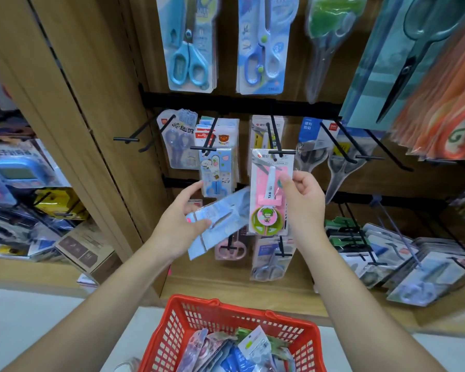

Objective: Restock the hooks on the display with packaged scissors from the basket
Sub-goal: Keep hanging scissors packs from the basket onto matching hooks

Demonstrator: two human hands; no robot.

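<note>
My right hand (304, 200) grips the right edge of a pink packaged pair of scissors (270, 191) whose top hole sits at the tip of a black hook (275, 138) in the middle row of the display. My left hand (181, 224) holds a pale blue packaged pair of scissors (220, 221), tilted, just left of the pink pack. Below, a red basket (226, 318) holds several more packaged scissors (236, 353).
Black hooks on the wooden display carry other scissor packs above, beside and below my hands. An empty hook (134, 135) sticks out at the left of the middle row. Shelves of stationery stand to the left, stacked packs lie at lower right.
</note>
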